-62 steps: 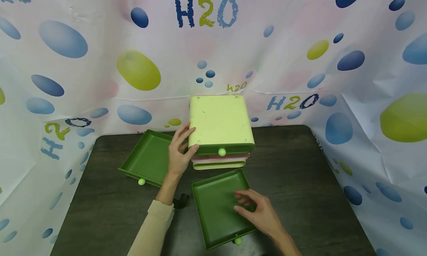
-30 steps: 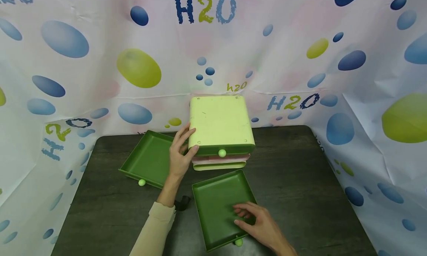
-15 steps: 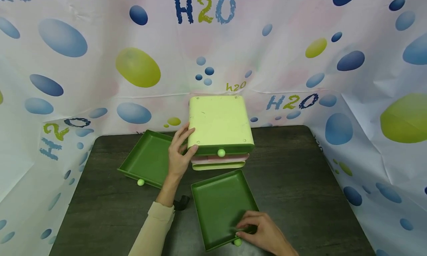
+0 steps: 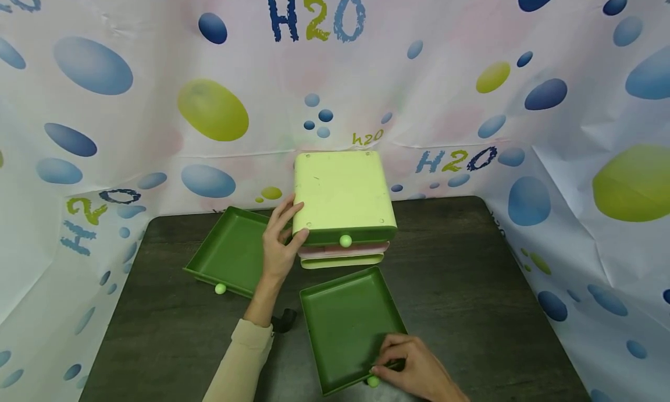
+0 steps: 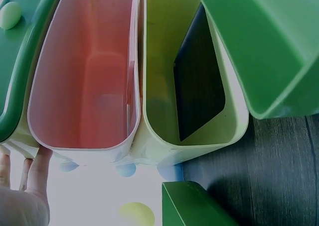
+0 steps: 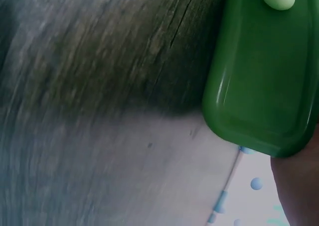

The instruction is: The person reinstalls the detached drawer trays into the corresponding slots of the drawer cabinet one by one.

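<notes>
A stacked drawer cabinet [image 4: 342, 189] with a pale yellow top stands at the back. Its top compartment holds a green-fronted drawer; the pink compartment [image 5: 79, 101] and yellow-green compartment [image 5: 159, 86] below have none. My left hand [image 4: 277, 245] rests against the cabinet's left side, fingers spread and fairly straight, thumb by the front corner. A loose green drawer [image 4: 345, 326] lies near me, its knob [image 4: 373, 381] facing my side. My right hand [image 4: 410, 364] pinches a small screw-like end inside the drawer front, just above the knob; fingertips mostly cover it.
Another green drawer [image 4: 230, 251] lies left of the cabinet, partly behind my left hand. A black object [image 4: 284, 320] shows beside my left wrist. The dark wooden table [image 4: 471, 285] meets a printed white cloth [image 4: 445, 99] at the back and sides.
My right hand has moved down from above the near drawer to its front edge, and its thumb and fingertips have closed together there. The left hand has stayed on the cabinet.
</notes>
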Demonstrator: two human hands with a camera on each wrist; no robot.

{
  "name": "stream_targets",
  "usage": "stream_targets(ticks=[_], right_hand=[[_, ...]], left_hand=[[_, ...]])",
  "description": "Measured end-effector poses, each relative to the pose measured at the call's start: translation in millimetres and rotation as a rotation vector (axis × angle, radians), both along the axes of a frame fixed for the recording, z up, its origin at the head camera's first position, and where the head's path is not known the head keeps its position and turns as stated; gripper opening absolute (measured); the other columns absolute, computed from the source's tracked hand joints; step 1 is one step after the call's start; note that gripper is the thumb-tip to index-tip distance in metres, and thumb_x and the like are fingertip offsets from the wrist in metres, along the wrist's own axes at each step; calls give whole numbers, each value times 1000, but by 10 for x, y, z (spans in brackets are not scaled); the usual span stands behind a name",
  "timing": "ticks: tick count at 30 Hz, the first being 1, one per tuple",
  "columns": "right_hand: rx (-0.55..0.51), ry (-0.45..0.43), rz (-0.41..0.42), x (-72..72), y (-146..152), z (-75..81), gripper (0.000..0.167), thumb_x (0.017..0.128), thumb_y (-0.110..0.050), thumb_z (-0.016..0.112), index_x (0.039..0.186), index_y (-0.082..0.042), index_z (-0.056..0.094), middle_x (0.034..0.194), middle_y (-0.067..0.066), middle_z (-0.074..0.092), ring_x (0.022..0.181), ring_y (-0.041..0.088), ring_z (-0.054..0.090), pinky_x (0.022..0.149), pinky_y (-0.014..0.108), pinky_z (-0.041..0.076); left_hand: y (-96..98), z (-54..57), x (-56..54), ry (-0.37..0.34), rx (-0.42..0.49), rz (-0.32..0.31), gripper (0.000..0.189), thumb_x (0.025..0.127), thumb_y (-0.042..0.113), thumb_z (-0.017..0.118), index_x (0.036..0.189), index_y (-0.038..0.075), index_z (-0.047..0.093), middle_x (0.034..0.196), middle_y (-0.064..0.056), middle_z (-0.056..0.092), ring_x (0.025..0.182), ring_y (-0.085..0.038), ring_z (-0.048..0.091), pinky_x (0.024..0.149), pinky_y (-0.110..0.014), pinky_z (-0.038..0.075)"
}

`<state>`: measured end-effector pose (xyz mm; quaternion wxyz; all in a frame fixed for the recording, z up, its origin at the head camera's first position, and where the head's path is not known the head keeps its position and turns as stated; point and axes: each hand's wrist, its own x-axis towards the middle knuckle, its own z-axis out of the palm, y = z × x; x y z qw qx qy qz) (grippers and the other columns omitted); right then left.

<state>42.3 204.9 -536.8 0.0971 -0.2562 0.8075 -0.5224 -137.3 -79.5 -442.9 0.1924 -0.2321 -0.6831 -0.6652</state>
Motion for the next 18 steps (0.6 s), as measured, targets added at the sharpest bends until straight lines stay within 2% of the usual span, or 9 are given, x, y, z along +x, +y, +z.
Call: stream_targets(ticks=[6,13,18], right_hand=[[61,85,-9,50,6,8,10,88,-24,78,87,-33,76,87,-21,61,76,-3,58,60,19,49],[27,141,-34,78,-12,-13,10,87,-22,79,86,-31,75,86,-19,62,76,-2,58,61,19,49],[1,211,-70,99,-31,-44,9,84,-20,81,84,-27,75,85,-18,62,75,-1,58,61,18,48]], left_hand=[[-1,-3,-13,0,-1,-1,47,85,-17,60,131,-18,53,149,-37,33,136,-45,38,93,-24,51],[1,4,-4,-4,-1,-4,47,85,-17,59,132,-18,53,149,-37,33,136,-46,38,94,-24,50],[9,17,-8,-16,-3,-4,49,84,-19,58,133,-17,53,150,-36,32,135,-45,40,94,-24,50]])
